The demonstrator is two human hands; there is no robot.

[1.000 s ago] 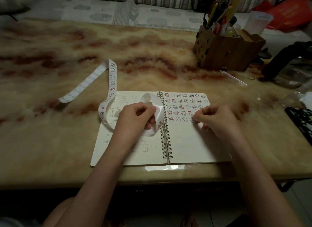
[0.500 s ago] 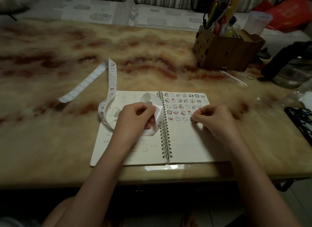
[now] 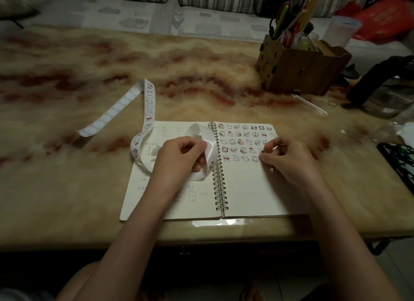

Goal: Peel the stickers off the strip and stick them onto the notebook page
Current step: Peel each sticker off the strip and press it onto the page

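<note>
An open spiral notebook [image 3: 248, 195] lies at the table's near edge. Its right page carries several rows of small cartoon stickers [image 3: 243, 141] across the top. My left hand [image 3: 179, 157] grips a looped white sticker strip [image 3: 202, 135] over the left page; the strip runs up and left, with printed stickers on one stretch and a bare backing tail [image 3: 112, 111] on the table. My right hand [image 3: 286, 157] rests on the right page, fingers curled, pinching a small sticker [image 3: 262, 151] at the end of the lowest sticker rows.
A brown wooden pen holder [image 3: 300, 70] full of pens and scissors stands at the back right. A clear pen [image 3: 310, 104] and a rubber band [image 3: 333, 103] lie near it. Dark objects [image 3: 380, 83] crowd the right edge. A sofa runs behind the table.
My right hand has shifted slightly on the right page, bringing the sticker against the paper. My left hand and the strip have stayed put.
</note>
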